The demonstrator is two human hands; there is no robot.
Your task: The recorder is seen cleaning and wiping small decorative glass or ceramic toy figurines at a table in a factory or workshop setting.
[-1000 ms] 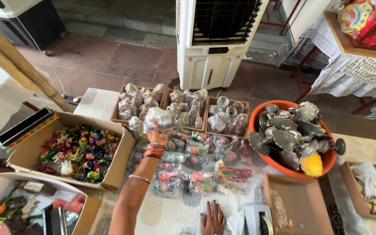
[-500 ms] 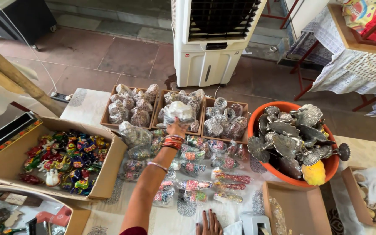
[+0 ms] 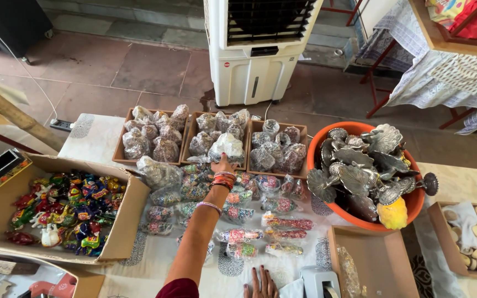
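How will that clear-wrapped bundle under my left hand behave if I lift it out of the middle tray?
The wrapped bundle under the left hand looks rounded, so it may roll if set down loose. Its shiny clear wrap will probably crinkle and feel slippery. The middle tray is packed tight, so its neighbours may shift.

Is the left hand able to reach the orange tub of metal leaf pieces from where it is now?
Probably yes. The left hand holds a wrapped packet at the middle tray, and only low packets lie between it and the orange tub.
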